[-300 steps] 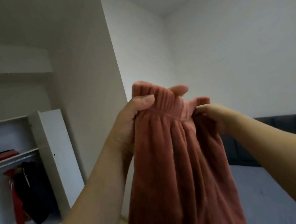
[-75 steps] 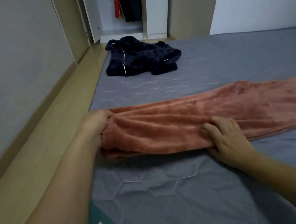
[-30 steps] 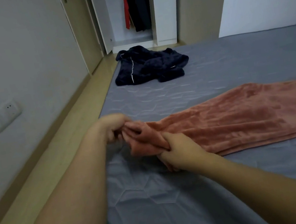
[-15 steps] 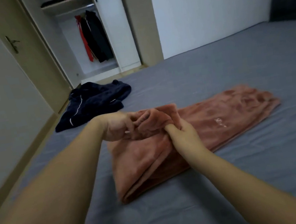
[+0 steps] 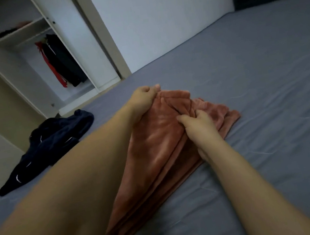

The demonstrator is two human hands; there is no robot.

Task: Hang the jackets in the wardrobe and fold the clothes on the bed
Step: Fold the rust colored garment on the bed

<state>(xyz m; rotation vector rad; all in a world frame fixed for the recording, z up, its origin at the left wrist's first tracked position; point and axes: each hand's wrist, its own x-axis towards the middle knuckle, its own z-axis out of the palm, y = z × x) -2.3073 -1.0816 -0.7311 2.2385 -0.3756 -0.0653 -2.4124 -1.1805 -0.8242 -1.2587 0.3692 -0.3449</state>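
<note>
Both hands fold the rust-pink fleece trousers (image 5: 160, 147) mid-bed (image 5: 266, 83): the left hand (image 5: 143, 101) pinches the folded-over end, the right hand (image 5: 197, 122) clutches a bunch beside it. Soft, light and floppy, the fleece likely handles best gripped at its corners.

It was a home bedroom: a grey bed (image 5: 246, 82) filled the frame, an open wardrobe (image 5: 70, 49) with hung jackets (image 5: 62, 63) stood upper left
</note>
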